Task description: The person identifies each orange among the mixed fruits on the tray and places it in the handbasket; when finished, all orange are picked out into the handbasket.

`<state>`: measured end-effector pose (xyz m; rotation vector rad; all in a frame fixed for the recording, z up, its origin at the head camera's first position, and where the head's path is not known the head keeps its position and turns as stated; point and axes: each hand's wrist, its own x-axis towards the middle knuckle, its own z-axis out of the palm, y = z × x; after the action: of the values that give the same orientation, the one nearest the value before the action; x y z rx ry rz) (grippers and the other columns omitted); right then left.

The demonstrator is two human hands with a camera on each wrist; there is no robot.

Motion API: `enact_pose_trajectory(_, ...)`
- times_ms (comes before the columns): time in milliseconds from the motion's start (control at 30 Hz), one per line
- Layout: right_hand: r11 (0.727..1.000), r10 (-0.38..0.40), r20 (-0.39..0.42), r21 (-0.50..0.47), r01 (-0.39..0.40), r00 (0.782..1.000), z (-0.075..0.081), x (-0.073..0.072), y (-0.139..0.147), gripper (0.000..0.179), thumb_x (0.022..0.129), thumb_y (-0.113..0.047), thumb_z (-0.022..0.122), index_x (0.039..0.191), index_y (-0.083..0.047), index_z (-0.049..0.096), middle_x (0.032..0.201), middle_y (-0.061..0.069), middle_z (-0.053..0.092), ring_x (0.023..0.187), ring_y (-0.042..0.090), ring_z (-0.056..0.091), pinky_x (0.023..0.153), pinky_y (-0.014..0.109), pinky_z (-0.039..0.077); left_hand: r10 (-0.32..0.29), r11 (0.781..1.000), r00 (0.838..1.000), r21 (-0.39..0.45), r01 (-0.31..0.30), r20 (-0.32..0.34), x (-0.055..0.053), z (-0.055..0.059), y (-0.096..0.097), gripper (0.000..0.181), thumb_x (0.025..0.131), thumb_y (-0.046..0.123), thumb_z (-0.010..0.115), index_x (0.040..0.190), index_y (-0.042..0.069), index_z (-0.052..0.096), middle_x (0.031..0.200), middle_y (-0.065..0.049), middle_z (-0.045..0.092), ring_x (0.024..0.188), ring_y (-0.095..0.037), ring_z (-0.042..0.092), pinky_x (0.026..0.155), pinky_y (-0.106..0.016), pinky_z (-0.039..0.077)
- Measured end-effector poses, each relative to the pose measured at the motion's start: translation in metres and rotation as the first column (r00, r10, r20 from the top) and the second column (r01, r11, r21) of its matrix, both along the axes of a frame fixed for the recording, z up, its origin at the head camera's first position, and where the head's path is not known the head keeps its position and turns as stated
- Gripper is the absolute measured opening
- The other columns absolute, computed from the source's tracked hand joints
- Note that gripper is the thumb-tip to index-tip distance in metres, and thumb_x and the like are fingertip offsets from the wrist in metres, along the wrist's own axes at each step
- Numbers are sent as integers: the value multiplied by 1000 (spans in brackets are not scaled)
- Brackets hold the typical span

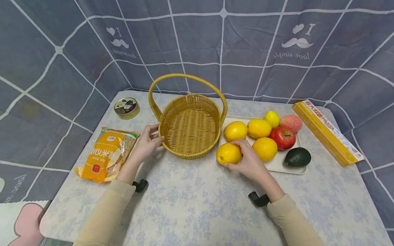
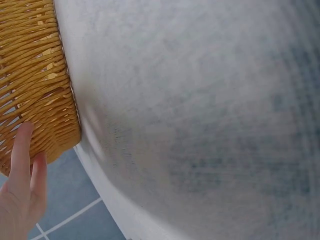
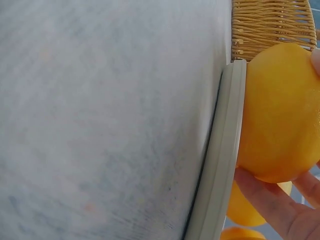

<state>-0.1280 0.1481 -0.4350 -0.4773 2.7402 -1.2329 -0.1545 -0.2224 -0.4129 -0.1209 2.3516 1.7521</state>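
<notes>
In the head view, my right hand (image 1: 250, 160) grips a yellow lemon (image 1: 228, 153) at the front left of a cream tray (image 1: 286, 169). The right wrist view shows the thumb and fingers about this lemon (image 3: 282, 112), beside the tray rim (image 3: 220, 165). My left hand (image 1: 146, 143) touches the left side of a woven basket (image 1: 192, 131) with a tall arched handle. In the left wrist view, fairly straight fingers (image 2: 21, 155) rest against the basket's outer wall (image 2: 37, 80). Nothing lies inside the basket.
On the tray are several more lemons (image 1: 264, 149), a red apple (image 1: 282, 138), a peach (image 1: 290, 123) and a dark green avocado (image 1: 297, 157). A pasta box (image 1: 327, 133) lies at right. A noodle bag (image 1: 106, 155) and round tin (image 1: 126, 107) sit at left.
</notes>
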Motion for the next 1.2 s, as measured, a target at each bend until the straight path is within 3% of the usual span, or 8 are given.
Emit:
enact_pose_trajectory(233, 999, -10, 24, -53, 11, 1000, 4, 2, 3, 73, 72, -24, 88, 132, -8, 49, 132, 10, 52, 120, 27, 50, 100, 50, 48, 33, 999, 999, -11, -33, 17, 0, 1, 2, 59, 101, 7, 51, 153, 4, 22, 158, -19, 28, 140, -34, 41, 91, -31, 57)
enact_pose_trajectory(600, 994, 4, 59, -112, 3, 998, 36, 1, -3, 73, 76, -26, 84, 139, -13, 48, 138, 11, 47, 123, 28, 49, 96, 50, 53, 80, 996, 996, -41, -79, 31, 3, 0, 7, 59, 101, 9, 51, 153, 3, 23, 152, -22, 37, 139, -33, 42, 92, -30, 56)
enact_pose_trajectory(867, 980, 91, 165, -189, -59, 982, 65, -18, -47, 76, 79, -36, 81, 142, -18, 42, 141, 3, 49, 121, 26, 52, 98, 47, 50, 109, 993, 994, -57, -107, 33, 7, 3, 12, 58, 100, 8, 52, 151, 2, 27, 148, -22, 40, 136, -34, 44, 97, -37, 55)
enact_pose_trajectory(1033, 985, 93, 195, -163, -61, 976, 63, -38, -83, 73, 81, -41, 78, 140, -17, 44, 139, 4, 52, 124, 26, 51, 100, 44, 48, 101, 994, 994, -54, -99, 36, 8, 4, 12, 57, 99, 5, 51, 150, -1, 26, 147, -25, 38, 136, -36, 43, 98, -38, 54)
enact_pose_trajectory(1200, 997, 65, 183, -42, -58, 981, 52, -52, -118, 77, 80, -52, 75, 142, -18, 46, 139, 7, 54, 123, 26, 54, 99, 45, 49, 80, 996, 996, -51, -78, 35, 8, 6, 11, 56, 98, 5, 51, 147, -4, 25, 146, -27, 36, 135, -37, 43, 99, -40, 53)
